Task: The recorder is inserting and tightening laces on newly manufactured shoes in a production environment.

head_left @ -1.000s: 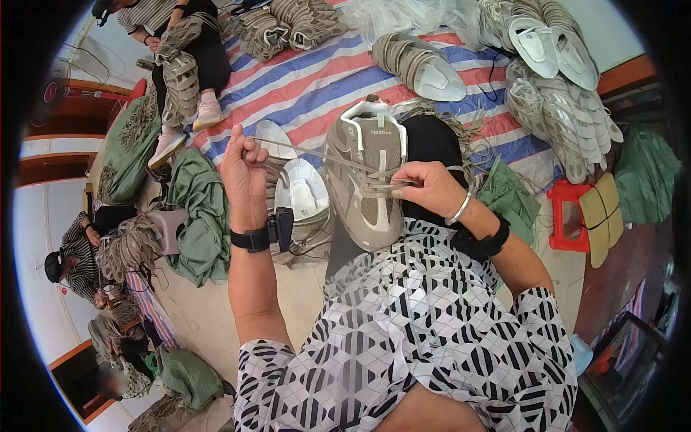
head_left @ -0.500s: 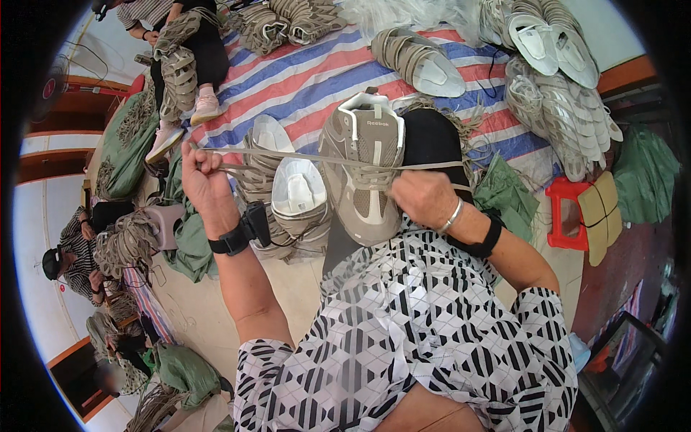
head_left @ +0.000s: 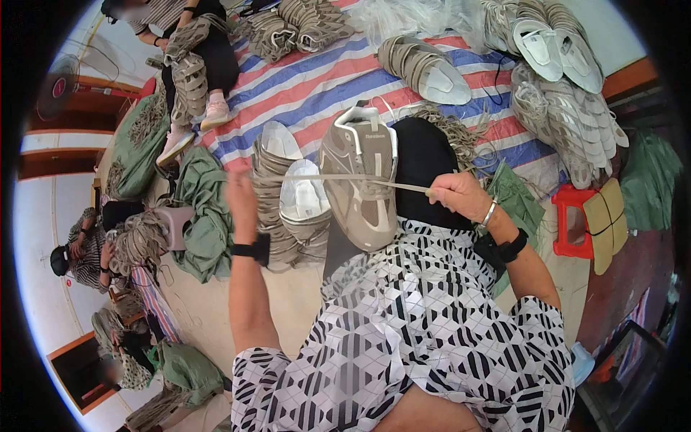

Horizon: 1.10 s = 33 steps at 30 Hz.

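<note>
Two hands work one taupe shoe (head_left: pixel 360 180), which rests sole-down on the person's lap, heel toward the striped mat (head_left: pixel 302 86) and toe toward the body. A flat lace (head_left: pixel 338 177) runs taut across it from side to side. The right hand (head_left: pixel 461 196) is closed, pinching the lace's end just off the shoe's right edge. The left hand (head_left: pixel 241 198) is blurred; it sits at the lace's far end, well out past the shoe's left edge, and looks closed on it, though the fingers cannot be made out.

The shoe looks light, with a soft mesh-and-suede upper that would give under the fingers and a thicker sole that should keep its shape. It is probably best steadied at the heel or along the sole's rim, leaving the eyelet rows free. The lace is limp and thin, and likely to slip through a loose pinch, so a firm hold close to its tip seems wise.

Just left of the shoe, a stack of like shoes (head_left: pixel 291 201) lies sole-up on the floor. More pairs (head_left: pixel 425 68) lie toward the mat's far edge, with a red stool (head_left: pixel 572 219) on the right.
</note>
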Motion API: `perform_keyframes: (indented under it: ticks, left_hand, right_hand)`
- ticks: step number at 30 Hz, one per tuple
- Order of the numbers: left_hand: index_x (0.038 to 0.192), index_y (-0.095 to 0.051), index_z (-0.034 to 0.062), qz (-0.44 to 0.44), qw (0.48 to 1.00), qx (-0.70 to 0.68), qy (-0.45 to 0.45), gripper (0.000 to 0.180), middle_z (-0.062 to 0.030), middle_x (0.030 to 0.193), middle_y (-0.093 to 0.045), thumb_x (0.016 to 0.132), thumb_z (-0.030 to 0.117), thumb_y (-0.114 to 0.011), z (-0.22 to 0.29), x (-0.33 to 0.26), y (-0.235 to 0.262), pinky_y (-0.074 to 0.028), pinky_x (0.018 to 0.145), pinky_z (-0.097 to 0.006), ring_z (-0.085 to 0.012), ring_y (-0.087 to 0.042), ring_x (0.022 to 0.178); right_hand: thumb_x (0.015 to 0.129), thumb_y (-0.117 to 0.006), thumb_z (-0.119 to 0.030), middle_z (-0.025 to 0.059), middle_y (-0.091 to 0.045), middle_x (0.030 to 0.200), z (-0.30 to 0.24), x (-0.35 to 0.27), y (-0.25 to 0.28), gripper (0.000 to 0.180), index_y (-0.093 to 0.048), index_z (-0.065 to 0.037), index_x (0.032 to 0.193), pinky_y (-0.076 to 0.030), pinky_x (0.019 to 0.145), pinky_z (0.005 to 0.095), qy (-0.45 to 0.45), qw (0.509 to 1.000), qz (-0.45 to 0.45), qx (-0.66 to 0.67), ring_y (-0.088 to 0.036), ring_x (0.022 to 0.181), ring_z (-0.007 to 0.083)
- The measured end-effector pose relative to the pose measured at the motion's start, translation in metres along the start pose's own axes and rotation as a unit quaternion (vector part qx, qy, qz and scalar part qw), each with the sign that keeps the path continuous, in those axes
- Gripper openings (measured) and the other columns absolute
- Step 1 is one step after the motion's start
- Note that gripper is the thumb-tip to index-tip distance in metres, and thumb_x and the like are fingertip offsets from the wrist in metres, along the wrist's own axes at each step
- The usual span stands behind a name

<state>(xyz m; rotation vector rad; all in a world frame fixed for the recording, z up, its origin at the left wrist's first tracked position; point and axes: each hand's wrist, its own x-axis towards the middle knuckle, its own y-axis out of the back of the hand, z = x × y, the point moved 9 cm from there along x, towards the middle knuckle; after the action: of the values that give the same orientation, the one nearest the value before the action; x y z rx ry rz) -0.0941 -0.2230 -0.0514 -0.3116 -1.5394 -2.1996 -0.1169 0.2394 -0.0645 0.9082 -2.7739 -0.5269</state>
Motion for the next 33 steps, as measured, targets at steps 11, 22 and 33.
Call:
perform_keyframes:
  ticks: [11, 22, 33]
  left_hand:
    - [0.118, -0.056, -0.0018, -0.150, 0.913, -0.374, 0.061, 0.026, -0.0096, 0.096, -0.068, 0.100, 0.009, -0.041, 0.160, -0.010, -0.038, -0.049, 0.085, -0.029, -0.0150, -0.063, 0.093]
    - [0.107, -0.065, 0.0030, -0.163, 0.919, -0.352, 0.076, 0.016, -0.0080, 0.085, -0.070, 0.094, 0.005, -0.057, 0.203, -0.049, -0.031, -0.051, 0.065, -0.025, -0.0127, -0.065, 0.070]
    - [0.085, -0.061, 0.0004, -0.294, 0.870, -0.383, 0.102, 0.023, 0.0009, 0.069, -0.058, 0.095, 0.020, -0.057, 0.190, -0.050, -0.061, -0.042, 0.060, -0.023, -0.0047, -0.049, 0.065]
  right_hand:
    - [0.092, -0.058, -0.020, 0.0037, -0.066, 0.074, 0.130, -0.045, 0.082, 0.019, -0.066, -0.004, 0.098, -0.042, 0.051, 0.0223, -0.299, 0.946, 0.125, 0.006, -0.056, 0.059, 0.0064]
    - [0.081, -0.066, -0.013, 0.0147, -0.066, 0.072, -0.023, 0.049, -0.005, 0.009, -0.065, -0.004, 0.083, -0.053, 0.062, 0.0369, -0.042, 0.988, 0.129, -0.076, -0.067, 0.067, 0.0302]
    - [0.081, -0.060, -0.013, 0.0173, -0.063, 0.068, -0.028, 0.050, -0.027, 0.011, -0.062, -0.004, 0.075, -0.053, 0.064, 0.0424, -0.044, 0.970, 0.083, -0.226, -0.065, 0.069, 0.0349]
